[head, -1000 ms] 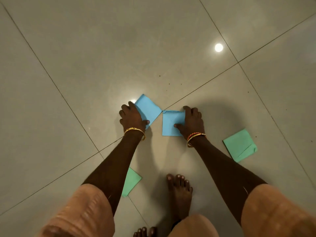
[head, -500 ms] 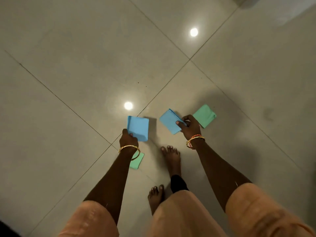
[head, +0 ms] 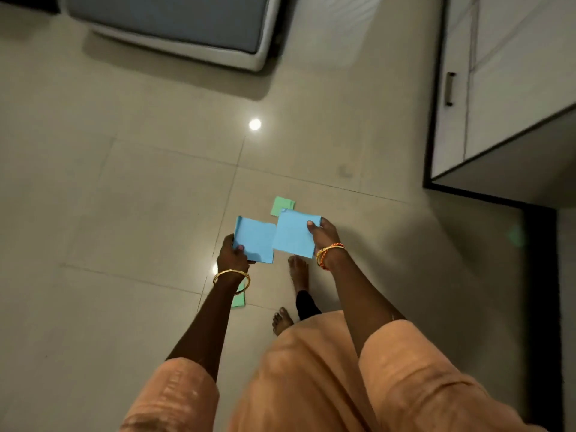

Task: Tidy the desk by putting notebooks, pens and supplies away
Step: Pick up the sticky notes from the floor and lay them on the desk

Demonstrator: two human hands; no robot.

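I stand over a tiled floor, holding two blue paper squares in the air. My left hand [head: 232, 257] grips the left blue paper [head: 254, 240] at its lower left corner. My right hand [head: 324, 233] pinches the right blue paper [head: 294, 233] at its right edge, thumb on top. The two sheets overlap slightly. One green paper [head: 280, 204] lies on the floor just beyond the right blue sheet. Another green paper [head: 239, 299] lies on the floor beneath my left wrist, mostly hidden by it.
A white cabinet [head: 498, 88] with a dark handle [head: 449, 88] and dark base stands at the right. A grey cushioned piece of furniture [head: 174, 29] sits at the top left. My bare feet [head: 297, 275] stand below the papers. Ceiling lights reflect on the tiles.
Both hands have lifted the blue papers off the floor and brought them together as I straightened up. The view rose and turned, bringing the cabinet and furniture into sight.
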